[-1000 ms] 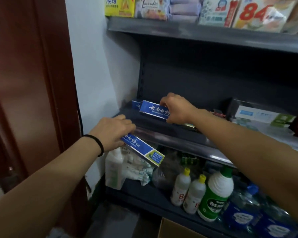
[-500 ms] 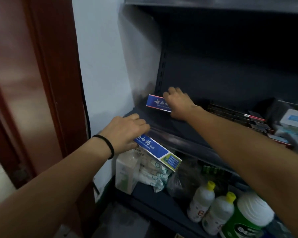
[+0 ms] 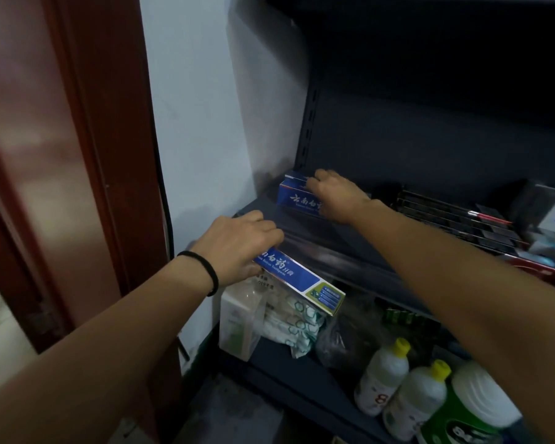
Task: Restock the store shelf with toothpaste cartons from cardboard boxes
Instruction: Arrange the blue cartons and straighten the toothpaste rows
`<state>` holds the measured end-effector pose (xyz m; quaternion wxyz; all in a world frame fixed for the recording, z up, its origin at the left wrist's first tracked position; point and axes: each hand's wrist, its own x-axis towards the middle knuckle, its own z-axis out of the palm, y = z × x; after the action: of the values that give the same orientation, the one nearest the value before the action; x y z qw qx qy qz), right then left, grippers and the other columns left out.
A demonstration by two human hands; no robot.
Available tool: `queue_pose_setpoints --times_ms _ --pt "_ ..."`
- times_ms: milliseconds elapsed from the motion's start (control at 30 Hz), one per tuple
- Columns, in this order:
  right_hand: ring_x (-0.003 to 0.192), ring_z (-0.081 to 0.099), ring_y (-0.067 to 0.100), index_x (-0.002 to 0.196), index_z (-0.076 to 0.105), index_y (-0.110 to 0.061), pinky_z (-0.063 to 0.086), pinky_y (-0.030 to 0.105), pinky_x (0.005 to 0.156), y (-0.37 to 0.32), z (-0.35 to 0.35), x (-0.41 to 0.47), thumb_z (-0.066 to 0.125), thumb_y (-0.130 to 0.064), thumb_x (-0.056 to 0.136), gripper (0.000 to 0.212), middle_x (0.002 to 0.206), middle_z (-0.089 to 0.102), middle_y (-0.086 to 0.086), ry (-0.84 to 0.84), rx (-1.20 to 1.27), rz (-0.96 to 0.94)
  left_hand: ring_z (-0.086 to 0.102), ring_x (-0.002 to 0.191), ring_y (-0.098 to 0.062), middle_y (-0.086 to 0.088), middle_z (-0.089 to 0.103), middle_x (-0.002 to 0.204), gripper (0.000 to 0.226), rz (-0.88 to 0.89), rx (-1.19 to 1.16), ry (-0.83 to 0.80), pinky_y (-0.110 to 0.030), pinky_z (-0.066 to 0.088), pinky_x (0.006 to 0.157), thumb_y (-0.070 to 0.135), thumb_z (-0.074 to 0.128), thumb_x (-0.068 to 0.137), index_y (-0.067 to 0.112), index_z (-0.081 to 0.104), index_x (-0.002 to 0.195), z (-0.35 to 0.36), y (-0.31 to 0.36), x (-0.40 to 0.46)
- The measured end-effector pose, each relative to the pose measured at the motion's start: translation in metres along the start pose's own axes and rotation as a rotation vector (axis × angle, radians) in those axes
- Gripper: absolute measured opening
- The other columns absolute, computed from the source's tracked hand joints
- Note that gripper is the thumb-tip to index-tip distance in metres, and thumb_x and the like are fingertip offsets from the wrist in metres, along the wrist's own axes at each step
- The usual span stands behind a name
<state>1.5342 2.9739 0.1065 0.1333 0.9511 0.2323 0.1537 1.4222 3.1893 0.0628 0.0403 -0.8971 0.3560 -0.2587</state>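
1. Shelf (image 3: 327, 232), dark metal, carries a blue toothpaste carton (image 3: 297, 197) at its back left corner, against the upright.
2. Right hand (image 3: 337, 197) lies over that carton's top, fingers curled onto its upper edge (the right end is hidden beneath the palm).
3. Left hand (image 3: 237, 243), a black band at the wrist, grips a second toothpaste carton (image 3: 305, 283) by one end, held tilted just below the shelf's front lip.
4. Yellow-capped bottles (image 3: 382, 376) stand on the lower shelf.

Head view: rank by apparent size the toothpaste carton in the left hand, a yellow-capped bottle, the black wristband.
1-2. Toothpaste carton and yellow-capped bottle: alike, and the bottle sits nearer the camera; unranked.
3. Black wristband.
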Motion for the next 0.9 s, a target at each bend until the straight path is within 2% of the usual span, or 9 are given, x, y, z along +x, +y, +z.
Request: queue_pose_setpoints --times_ms 167,267,367,433,533,700,800,900 --pt "0.11 0.048 0.031 0.123 0.051 -0.006 0.047 0.042 0.085 0.004 -0.015 -0.016 0.068 -0.014 0.083 0.044 0.119 0.047 0.014 -0.014 0.103 -0.06 0.047 0.11 -0.014 0.008 0.056 0.114 0.033 -0.07 0.015 -0.076 -0.028 0.031 0.061 0.038 0.064 0.083 0.025 0.052 0.111 -0.009 0.003 0.002" --pt "0.112 0.048 0.028 0.127 0.051 -0.01 0.046 0.041 0.09 0.006 -0.029 -0.035 0.073 -0.022 0.082 0.052 0.122 0.049 0.011 -0.017 0.162 -0.092 0.047 0.109 -0.014 0.008 0.056 0.113 0.032 -0.079 0.022 -0.084 -0.029 0.033 0.061 0.038 0.064 0.083 0.026 0.052 0.111 -0.016 0.006 0.003" --pt "0.106 0.052 0.025 0.123 0.055 -0.01 0.045 0.038 0.091 0.006 -0.043 -0.06 0.073 -0.028 0.082 0.048 0.118 0.053 0.009 -0.056 0.231 -0.127 0.047 0.106 -0.015 0.008 0.057 0.11 0.03 -0.084 0.046 -0.088 -0.03 0.037 0.06 0.036 0.065 0.082 0.026 0.052 0.108 -0.027 0.011 0.005" --pt "0.1 0.055 0.023 0.115 0.059 -0.01 0.047 0.038 0.089 0.004 -0.05 -0.08 0.071 -0.032 0.083 0.041 0.112 0.056 0.006 -0.084 0.267 -0.156 0.046 0.107 -0.013 0.01 0.055 0.111 0.03 -0.104 0.077 -0.12 -0.03 0.039 0.062 0.036 0.063 0.083 0.027 0.05 0.109 -0.037 0.015 0.007" --pt "0.092 0.057 0.02 0.109 0.062 -0.012 0.048 0.037 0.084 -0.003 -0.063 -0.109 0.065 -0.04 0.086 0.037 0.103 0.061 0.001 -0.114 0.34 -0.18 0.045 0.109 -0.012 0.011 0.053 0.112 0.028 -0.144 0.096 -0.163 -0.029 0.033 0.064 0.035 0.06 0.085 0.028 0.05 0.11 -0.053 0.02 0.011" --pt "0.082 0.058 0.011 0.104 0.061 -0.022 0.05 0.031 0.074 -0.012 -0.083 -0.139 0.063 -0.058 0.082 0.043 0.09 0.06 -0.008 -0.182 0.446 -0.106 0.047 0.108 -0.014 0.009 0.055 0.112 0.027 -0.172 0.12 -0.198 -0.029 0.03 0.065 0.037 0.062 0.084 0.028 0.051 0.106 -0.074 0.027 0.02" --pt "0.075 0.055 0.007 0.1 0.059 -0.022 0.048 0.027 0.068 -0.012 -0.092 -0.15 0.073 -0.052 0.076 0.041 0.083 0.057 -0.012 -0.193 0.459 -0.08 0.048 0.107 -0.016 0.008 0.056 0.111 0.029 -0.182 0.098 -0.226 -0.03 0.031 0.067 0.039 0.065 0.082 0.027 0.052 0.105 -0.084 0.031 0.028" --pt "0.074 0.057 0.013 0.097 0.062 -0.017 0.051 0.034 0.068 -0.008 -0.096 -0.156 0.079 -0.042 0.073 0.038 0.081 0.059 -0.005 -0.165 0.449 -0.051 0.049 0.107 -0.017 0.007 0.057 0.112 0.032 -0.198 0.077 -0.244 -0.03 0.034 0.07 0.041 0.068 0.08 0.028 0.052 0.104 -0.091 0.033 0.035"
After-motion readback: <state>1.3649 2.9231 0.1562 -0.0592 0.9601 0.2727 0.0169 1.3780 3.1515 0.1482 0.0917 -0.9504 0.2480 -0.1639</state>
